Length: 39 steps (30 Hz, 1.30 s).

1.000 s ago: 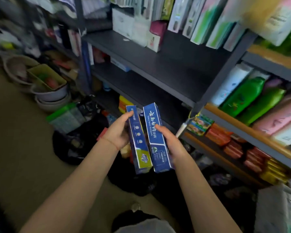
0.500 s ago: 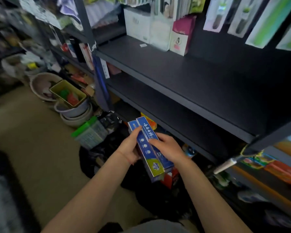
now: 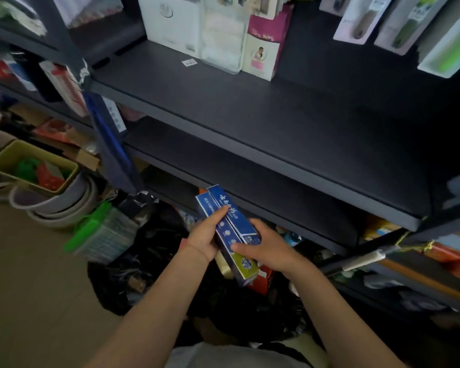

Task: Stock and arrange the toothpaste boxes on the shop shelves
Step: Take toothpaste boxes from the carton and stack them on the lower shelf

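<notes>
Dark shelf [image 3: 250,107] carries cartons at rear; below, left hand [image 3: 201,239] and right hand [image 3: 266,249], fingers curled, grip two blue toothpaste boxes [image 3: 230,229] pressed together above black bags [image 3: 144,274].

White characters run along the blue toothpaste boxes [image 3: 230,224], too blurred to read.

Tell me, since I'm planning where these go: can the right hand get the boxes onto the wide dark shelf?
Probably yes. The right hand and left hand hold the boxes just below the shelf, whose front stretch is bare.
</notes>
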Available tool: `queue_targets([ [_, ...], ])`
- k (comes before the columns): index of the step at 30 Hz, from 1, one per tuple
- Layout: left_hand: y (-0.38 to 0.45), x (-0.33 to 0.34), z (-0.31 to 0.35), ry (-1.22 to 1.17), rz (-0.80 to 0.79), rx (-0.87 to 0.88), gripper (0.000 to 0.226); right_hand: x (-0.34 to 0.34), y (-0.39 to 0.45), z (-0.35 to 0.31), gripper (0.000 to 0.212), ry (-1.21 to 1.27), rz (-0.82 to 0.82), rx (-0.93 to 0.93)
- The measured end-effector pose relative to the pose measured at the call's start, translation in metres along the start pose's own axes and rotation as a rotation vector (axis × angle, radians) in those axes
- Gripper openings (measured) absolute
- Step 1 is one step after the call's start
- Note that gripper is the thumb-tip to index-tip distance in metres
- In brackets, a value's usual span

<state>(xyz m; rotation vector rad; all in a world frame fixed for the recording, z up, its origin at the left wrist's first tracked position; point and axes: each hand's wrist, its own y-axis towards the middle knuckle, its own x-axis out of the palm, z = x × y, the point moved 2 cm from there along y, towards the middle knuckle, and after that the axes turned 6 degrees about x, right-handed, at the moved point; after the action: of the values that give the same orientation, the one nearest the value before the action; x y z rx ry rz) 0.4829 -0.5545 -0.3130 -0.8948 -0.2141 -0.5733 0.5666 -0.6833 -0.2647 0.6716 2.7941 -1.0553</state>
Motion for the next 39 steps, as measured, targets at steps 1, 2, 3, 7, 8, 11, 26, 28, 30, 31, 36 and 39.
queue_targets([
  [1,0.003,-0.002,0.007,0.005,-0.008,-0.006,0.046,0.002,0.006,-0.003,0.044,0.102,0.01,0.044],
  [2,0.01,-0.007,0.014,0.011,-0.002,-0.011,0.041,0.002,0.011,-0.005,0.038,0.23,0.011,0.086],
  [3,0.017,-0.012,0.02,0.014,0.017,-0.013,0.036,0.002,0.017,-0.007,0.032,0.373,-0.004,0.129],
  [7,0.042,-0.031,0.041,0.006,0.075,-0.054,0.023,0.0,0.035,-0.006,0.025,0.622,0.026,0.26],
  [8,0.048,-0.034,0.045,0.005,0.078,-0.07,0.022,0.0,0.043,-0.006,0.025,0.621,0.071,0.261],
  [11,0.059,-0.038,0.049,-0.023,0.036,-0.115,0.016,-0.002,0.067,-0.007,0.031,0.436,0.316,0.211],
  [26,0.084,-0.011,0.007,0.005,-0.026,-0.131,0.018,-0.076,0.138,0.051,0.054,-0.758,0.829,0.243],
  [28,0.084,-0.008,0.001,0.003,-0.027,-0.125,0.019,-0.074,0.135,0.049,0.06,-0.761,0.883,0.246],
  [30,0.081,-0.004,-0.003,-0.014,-0.029,-0.119,0.019,-0.068,0.126,0.044,0.06,-0.665,0.902,0.182],
  [31,0.079,-0.003,-0.004,-0.033,-0.031,-0.114,0.019,-0.063,0.119,0.04,0.051,-0.541,0.849,0.103],
  [36,0.068,-0.007,-0.013,-0.078,-0.23,-0.185,0.046,-0.015,0.08,0.032,0.022,0.089,0.369,0.018],
  [39,0.06,-0.01,-0.021,0.022,-0.353,-0.316,0.053,-0.002,0.073,0.043,0.021,0.335,0.244,0.093],
])
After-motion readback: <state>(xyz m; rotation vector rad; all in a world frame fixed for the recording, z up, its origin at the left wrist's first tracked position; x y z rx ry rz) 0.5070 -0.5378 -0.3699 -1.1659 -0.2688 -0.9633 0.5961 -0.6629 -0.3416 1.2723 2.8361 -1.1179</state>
